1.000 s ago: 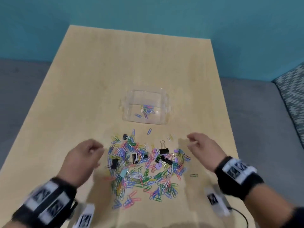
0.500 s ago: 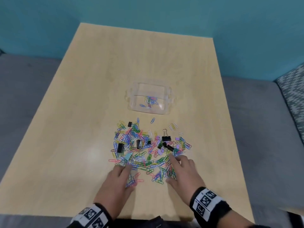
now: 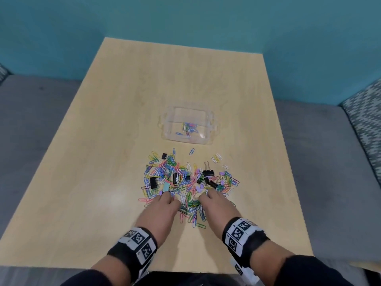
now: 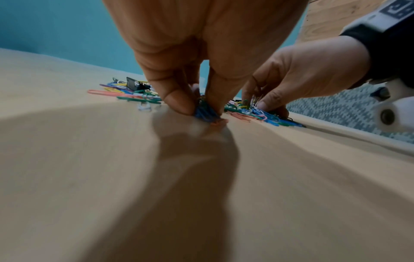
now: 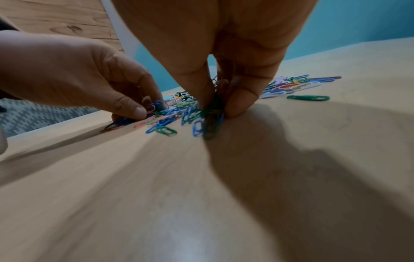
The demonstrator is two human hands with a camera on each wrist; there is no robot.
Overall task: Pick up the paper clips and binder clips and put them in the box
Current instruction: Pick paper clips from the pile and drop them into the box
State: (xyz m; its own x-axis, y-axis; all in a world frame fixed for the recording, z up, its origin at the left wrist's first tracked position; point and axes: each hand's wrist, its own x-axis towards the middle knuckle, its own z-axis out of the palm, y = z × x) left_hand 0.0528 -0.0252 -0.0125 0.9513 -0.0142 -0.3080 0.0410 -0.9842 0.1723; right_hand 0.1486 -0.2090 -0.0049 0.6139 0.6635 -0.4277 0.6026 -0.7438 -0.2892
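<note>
A pile of coloured paper clips [image 3: 181,176] with black binder clips [image 3: 208,173] among them lies on the wooden table, just in front of a clear plastic box [image 3: 186,141]. A few paper clips [image 3: 188,129] lie inside the box. Both hands are at the near edge of the pile. My left hand [image 3: 169,198] pinches a bunch of blue and green clips [image 4: 205,112] between thumb and fingers against the tabletop. My right hand [image 3: 206,196] pinches another bunch of clips [image 5: 213,113] the same way. Each wrist view also shows the other hand low on the clips.
The light wooden table [image 3: 103,172] runs to a teal wall at the back. Grey floor and a patterned cushion [image 3: 362,124] lie to the right. A lone green clip [image 5: 308,97] lies apart on the right. Bare tabletop surrounds pile and box.
The hands came from either side of the pile to its near edge. Their fingers then closed, pinching clips at the tabletop.
</note>
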